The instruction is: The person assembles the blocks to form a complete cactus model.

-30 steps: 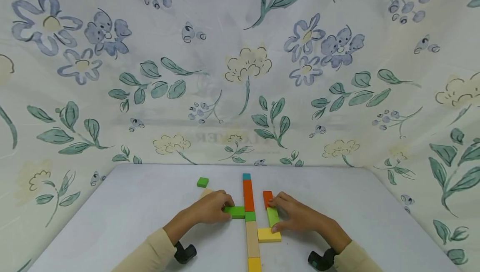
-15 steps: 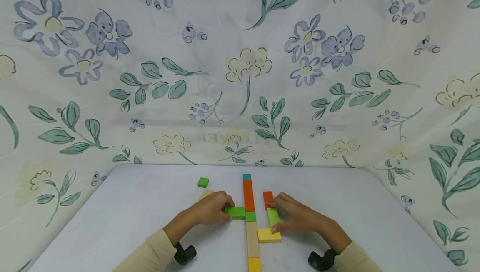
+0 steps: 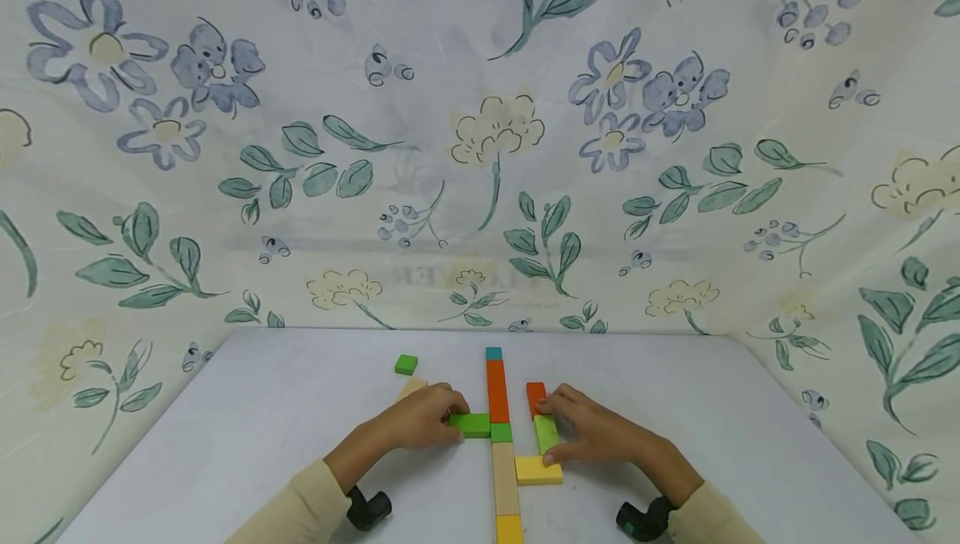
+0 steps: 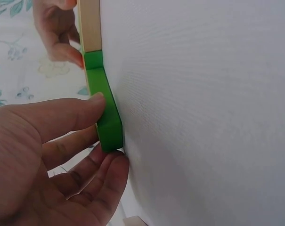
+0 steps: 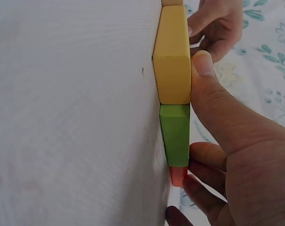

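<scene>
My left hand (image 3: 423,416) pinches the outer end of a green block (image 3: 474,425) between thumb and fingers. That block lies crosswise, its inner end against a small green block (image 3: 501,432) in a long central row. My right hand (image 3: 600,427) rests along a branch on the row's other side. Its thumb touches the yellow block (image 3: 534,471), while its fingertips touch the red block (image 3: 535,395). A light green block (image 3: 547,436) lies between those two, end to end with them. In the right wrist view, the thumb lies on the top face of the yellow block (image 5: 173,75).
The central row holds a blue block (image 3: 493,353), red blocks (image 3: 497,390), a plain wooden block (image 3: 506,477) and a yellow block (image 3: 508,529). A loose green block (image 3: 406,364) and a partly hidden wooden block (image 3: 412,386) lie at the left on the white table (image 3: 300,394).
</scene>
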Demonstrator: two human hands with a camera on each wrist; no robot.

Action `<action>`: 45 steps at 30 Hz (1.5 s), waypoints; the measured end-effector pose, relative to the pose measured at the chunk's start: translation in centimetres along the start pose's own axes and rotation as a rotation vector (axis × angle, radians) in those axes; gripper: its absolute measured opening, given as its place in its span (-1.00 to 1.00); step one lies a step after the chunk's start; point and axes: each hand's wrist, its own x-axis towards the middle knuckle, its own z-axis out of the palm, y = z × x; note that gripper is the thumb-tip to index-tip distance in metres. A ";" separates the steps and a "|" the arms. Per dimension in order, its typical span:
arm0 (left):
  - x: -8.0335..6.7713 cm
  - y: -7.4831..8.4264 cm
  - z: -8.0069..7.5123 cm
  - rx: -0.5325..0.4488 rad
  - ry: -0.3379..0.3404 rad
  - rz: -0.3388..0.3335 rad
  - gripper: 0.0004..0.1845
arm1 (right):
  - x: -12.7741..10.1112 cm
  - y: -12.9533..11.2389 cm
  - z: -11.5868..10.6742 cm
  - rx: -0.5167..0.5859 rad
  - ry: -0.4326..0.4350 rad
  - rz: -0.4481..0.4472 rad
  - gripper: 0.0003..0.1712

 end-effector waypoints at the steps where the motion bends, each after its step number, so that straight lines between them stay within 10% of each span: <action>1: 0.0 0.0 0.0 0.004 -0.001 0.004 -0.69 | 0.0 0.0 0.0 -0.001 0.001 -0.002 -0.14; 21: -1.5 -2.5 -4.8 -0.031 0.127 -0.074 -0.73 | 0.0 0.0 -0.2 0.006 0.010 0.007 -0.15; 29: -2.1 -4.6 -6.0 -0.019 0.071 -0.192 -0.64 | -0.2 0.0 -0.4 0.009 0.004 0.021 -0.16; 45: -2.2 -5.9 -5.6 -0.016 -0.026 -0.095 -0.51 | 0.0 0.2 0.1 0.019 -0.006 0.014 -0.17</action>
